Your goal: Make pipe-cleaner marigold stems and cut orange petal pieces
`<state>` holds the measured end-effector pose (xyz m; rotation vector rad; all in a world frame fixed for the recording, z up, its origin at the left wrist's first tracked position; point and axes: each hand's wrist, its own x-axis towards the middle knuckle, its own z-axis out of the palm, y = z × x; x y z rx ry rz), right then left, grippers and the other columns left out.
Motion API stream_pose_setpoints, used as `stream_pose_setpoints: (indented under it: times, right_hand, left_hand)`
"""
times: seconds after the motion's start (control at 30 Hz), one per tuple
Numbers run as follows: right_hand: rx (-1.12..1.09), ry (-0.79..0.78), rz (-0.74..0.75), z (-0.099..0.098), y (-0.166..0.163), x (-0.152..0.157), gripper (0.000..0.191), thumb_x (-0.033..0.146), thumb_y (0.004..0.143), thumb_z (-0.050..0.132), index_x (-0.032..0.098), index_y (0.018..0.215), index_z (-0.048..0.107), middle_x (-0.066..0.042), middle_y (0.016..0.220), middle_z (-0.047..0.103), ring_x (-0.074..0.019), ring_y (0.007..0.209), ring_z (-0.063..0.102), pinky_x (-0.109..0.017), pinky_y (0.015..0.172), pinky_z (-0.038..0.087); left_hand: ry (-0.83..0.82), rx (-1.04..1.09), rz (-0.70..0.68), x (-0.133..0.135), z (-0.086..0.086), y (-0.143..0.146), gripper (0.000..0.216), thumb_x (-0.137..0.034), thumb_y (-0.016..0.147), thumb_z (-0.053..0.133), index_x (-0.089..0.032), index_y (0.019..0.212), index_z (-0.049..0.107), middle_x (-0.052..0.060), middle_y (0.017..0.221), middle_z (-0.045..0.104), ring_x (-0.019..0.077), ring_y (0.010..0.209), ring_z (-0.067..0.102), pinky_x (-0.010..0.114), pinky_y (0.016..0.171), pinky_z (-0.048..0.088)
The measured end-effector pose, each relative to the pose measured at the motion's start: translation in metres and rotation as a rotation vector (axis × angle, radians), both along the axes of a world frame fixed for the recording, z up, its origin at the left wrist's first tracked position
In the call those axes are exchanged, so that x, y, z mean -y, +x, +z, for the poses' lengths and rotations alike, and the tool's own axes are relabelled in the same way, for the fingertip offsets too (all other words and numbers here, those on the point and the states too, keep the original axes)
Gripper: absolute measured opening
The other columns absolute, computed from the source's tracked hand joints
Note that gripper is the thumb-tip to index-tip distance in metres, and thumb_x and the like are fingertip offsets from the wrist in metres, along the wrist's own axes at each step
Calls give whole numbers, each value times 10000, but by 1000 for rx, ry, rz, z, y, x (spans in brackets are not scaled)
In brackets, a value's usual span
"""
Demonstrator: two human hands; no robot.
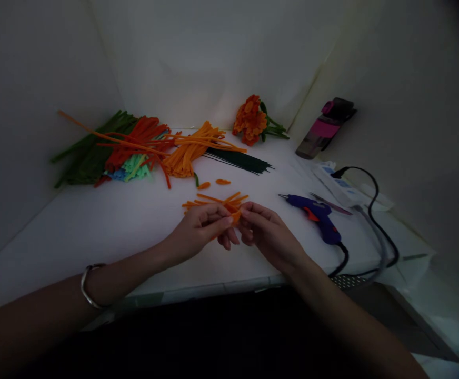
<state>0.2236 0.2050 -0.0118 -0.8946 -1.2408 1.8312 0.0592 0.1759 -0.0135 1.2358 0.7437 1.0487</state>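
Both hands meet above the front middle of the white table, pinching one short orange pipe cleaner (pixel 236 216) that looks bent. My left hand (pixel 208 225) grips it from the left between thumb and fingers; a silver bracelet circles that wrist. From the right, my right hand (pixel 267 231) holds it with the fingertips. Fingers hide part of its shape. Just behind the hands lie several loose cut orange pipe cleaners (pixel 201 199). Two small orange looped pieces (pixel 223 182) rest a little farther back, near a short green piece (pixel 196 179).
Bundles of orange pipe cleaners (pixel 186 155), red ones (pixel 140 139) and green ones (pixel 91 158) lie at the back left. Dark green stems (pixel 239 159) and an orange flower bouquet (pixel 250 121) are behind. Rightward are a blue glue gun (pixel 320 213), tweezers (pixel 332 204), a power strip (pixel 340 184) and a bottle (pixel 322 129).
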Motion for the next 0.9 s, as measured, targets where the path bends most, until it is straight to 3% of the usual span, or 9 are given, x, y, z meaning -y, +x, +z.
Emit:
stream_pose_setpoints:
  times: [0.17,0.3,0.4,0.53,0.67,0.77,0.9]
  right_hand:
    - [-53,140,81,-1,3,-2,92,275,816,583,202,787,534,38,657,525,-76,541,471,-205,504,337]
    - [-145,109,184,-3,2,-2,59,265,815,578,220,829,542,39,665,502,-94,573,497,-225,531,375]
    - [-101,162,150,-4,1,-1,50,266,816,579,218,820,563,31,695,504,-84,577,478,-218,533,387]
    - [20,349,10,-2,0,1,119,252,815,583,239,933,574,13,782,517,-90,638,474,-205,523,395]
    - [74,551,-29,2,1,5,238,183,786,601,255,1008,552,1,829,520,-125,766,520,-239,615,463]
    - [119,581,7,3,0,10,252,186,755,638,259,985,567,-11,880,560,-140,788,556,-283,676,496]
    - [82,536,-112,-4,-2,12,112,223,746,658,242,850,622,-2,791,619,-137,687,591,-300,650,509]
  left_hand:
    - [-294,240,-228,-3,-3,-4,294,-317,888,456,-90,880,644,105,771,675,135,643,617,241,629,475]
    - [-346,332,-266,-4,-2,-5,158,-230,810,589,-98,843,669,73,755,658,107,648,595,197,620,457]
    - [-381,367,-254,-2,-1,-4,112,-204,784,623,-106,810,671,44,709,629,97,640,578,190,608,446]
    - [-375,331,-162,-3,-3,-2,88,-185,760,646,-107,798,656,39,744,614,100,667,560,221,640,446]
    - [-247,324,79,-4,-2,-1,60,-168,769,622,-111,758,636,13,712,601,85,649,550,217,650,447]
    - [-193,305,204,-4,0,0,71,-171,783,598,-107,762,623,14,724,611,88,652,558,234,689,454]
    - [-169,255,242,-3,-1,1,92,-193,787,595,-109,750,606,15,708,612,98,655,562,257,713,461]
